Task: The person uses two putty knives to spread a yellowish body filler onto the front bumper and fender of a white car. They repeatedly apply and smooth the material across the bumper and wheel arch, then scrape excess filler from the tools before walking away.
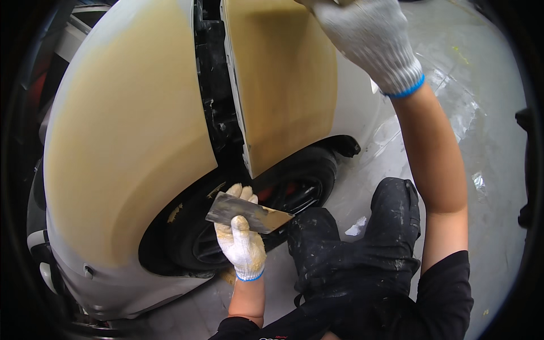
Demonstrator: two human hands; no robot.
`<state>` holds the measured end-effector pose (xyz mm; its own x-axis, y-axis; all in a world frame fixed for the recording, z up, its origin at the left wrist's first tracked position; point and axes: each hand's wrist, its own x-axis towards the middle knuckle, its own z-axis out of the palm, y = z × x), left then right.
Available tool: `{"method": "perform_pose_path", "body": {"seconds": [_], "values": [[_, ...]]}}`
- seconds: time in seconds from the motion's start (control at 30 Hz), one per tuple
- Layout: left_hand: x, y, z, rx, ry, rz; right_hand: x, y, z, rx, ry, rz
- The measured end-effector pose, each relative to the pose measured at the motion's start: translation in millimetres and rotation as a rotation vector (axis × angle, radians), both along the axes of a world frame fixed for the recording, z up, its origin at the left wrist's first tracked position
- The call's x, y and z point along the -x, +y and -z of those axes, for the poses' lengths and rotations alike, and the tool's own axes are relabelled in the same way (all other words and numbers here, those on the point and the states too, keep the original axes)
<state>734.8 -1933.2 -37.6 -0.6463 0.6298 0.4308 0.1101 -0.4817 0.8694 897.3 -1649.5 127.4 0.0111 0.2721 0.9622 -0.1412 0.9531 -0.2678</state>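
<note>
My left hand [242, 249], in a white knitted glove stained yellowish, grips a flat grey metal putty spreader [241, 211]. The thumb lies on top and the fingers are behind it. Tan filler is smeared over the plate's right end. My right hand [365, 42], gloved the same way, is raised at the top edge over the car's body panel [289, 79]. Its fingers look curled but are mostly cut off by the frame, so what they hold is hidden. Tan filler covers that panel and the front fender [130, 136] to its left.
A dark gap [214, 85] with black brackets runs between the two panels. Below is the wheel [303, 175] inside its arch, close to my left hand. My knees [391, 209] in dark trousers are beside the car. A white scrap [356, 226] lies on the grey floor [493, 130].
</note>
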Motion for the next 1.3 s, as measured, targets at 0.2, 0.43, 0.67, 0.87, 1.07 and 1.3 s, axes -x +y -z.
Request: {"method": "perform_pose_path", "body": {"seconds": [0.2, 0.43, 0.67, 0.87, 1.07, 1.3], "values": [[7, 13, 0, -0.070, -0.043, 0.280, 11, 1, -26, -0.043, -0.139, 0.068], [22, 20, 2, -0.037, -0.054, 0.363, 10, -24, -15, 0.030, -0.109, -0.113], [42, 21, 1, -0.019, -0.022, 0.427, 31, -34, 31, -0.107, -0.007, 0.020], [49, 18, 3, 0.053, 0.039, 0.383, 27, -74, 75, -0.018, -0.097, 0.144], [66, 13, 4, 0.043, 0.103, 0.404, 35, -104, 104, 0.025, -0.097, 0.165], [72, 6, -1, 0.060, -0.080, 0.431, 46, -131, 146, 0.016, -0.161, 0.219]]}}
